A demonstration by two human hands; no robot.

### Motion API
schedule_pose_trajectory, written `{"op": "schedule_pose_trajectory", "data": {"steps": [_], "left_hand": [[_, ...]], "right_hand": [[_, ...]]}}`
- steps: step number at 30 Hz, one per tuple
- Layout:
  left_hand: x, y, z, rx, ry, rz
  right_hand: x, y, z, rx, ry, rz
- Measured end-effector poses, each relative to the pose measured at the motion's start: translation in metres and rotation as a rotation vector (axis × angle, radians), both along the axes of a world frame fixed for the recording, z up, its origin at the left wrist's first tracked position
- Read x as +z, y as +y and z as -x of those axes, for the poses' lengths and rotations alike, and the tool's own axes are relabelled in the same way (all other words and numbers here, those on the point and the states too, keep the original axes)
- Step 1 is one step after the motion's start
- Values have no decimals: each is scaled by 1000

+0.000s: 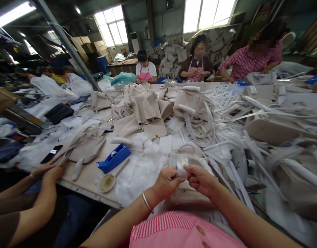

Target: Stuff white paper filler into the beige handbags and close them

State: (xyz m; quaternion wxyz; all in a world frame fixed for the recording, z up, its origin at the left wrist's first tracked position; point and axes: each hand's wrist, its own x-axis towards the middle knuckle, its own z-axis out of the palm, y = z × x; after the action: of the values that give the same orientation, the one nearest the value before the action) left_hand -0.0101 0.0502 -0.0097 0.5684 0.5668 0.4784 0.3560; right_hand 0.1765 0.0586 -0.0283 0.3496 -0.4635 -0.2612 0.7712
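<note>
the left hand [166,182] and right hand [201,179] both pinch a pale wrapped strap [182,166] (fingers closed on it). a blue tape dispenser [114,158] sits nearby on the table [86,175].

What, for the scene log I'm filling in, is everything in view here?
bags: many, beige, piled mid-table
strips: many, white, heaped on the right half
wrapping sheets: a heap, white, near edge
tape dispenser: one, blue, near left
round handled tool: one, pale yellow, beside the dispenser
phone: one, black, left edge
pouch: one, black, far left
table: one, tan
cardboard boxes: several, brown, back left
people: at least three, far side
co-worker's hands: two, left edge
wrapped piece: one, whitish, between both hands
left hand: pinching the wrapped piece
right hand: pinching it too
</note>
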Motion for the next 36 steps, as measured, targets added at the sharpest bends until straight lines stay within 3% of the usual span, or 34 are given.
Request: {"op": "schedule_pose_trajectory", "data": {"steps": [2,4,8,10,12,14,15,17,19,20,22,24,26,29,32,36], "left_hand": [[0,4,4,-42,19,33],[-1,12,6,-68,-67,241],[-8,31,1,-24,-185,518],[-13,39,-5,28,-197,550],[-18,43,-10,69,-190,537],[-22,44,-13,99,-165,480],[-24,43,-14,112,-145,436],[-28,40,-16,136,-92,331],[-32,36,-18,158,-27,228],[-34,34,-19,164,26,157],[-38,29,-20,156,168,-21],[-41,25,-17,107,318,-196],[-42,21,-10,99,425,-272],[-41,20,2,166,595,-96],[-38,23,6,91,683,154],[-38,32,2,-15,727,197]], "right_hand": [[-4,5,4,-20,-24,4],[-9,7,8,-1,-128,-102],[-16,6,13,73,-622,-629],[-20,3,14,78,-830,-878],[-23,1,12,79,-894,-999],[-25,3,9,127,-779,-926],[-25,5,6,149,-663,-795],[-26,14,3,155,-366,-388],[-27,25,2,74,-121,18],[-27,31,3,13,-58,156],[-30,39,7,-93,-34,281],[-34,43,11,-158,-53,288],[-39,44,12,-174,-59,232],[-47,42,10,-146,-102,118],[-53,39,6,-84,-165,21],[-57,34,3,-38,-227,-54]]}}
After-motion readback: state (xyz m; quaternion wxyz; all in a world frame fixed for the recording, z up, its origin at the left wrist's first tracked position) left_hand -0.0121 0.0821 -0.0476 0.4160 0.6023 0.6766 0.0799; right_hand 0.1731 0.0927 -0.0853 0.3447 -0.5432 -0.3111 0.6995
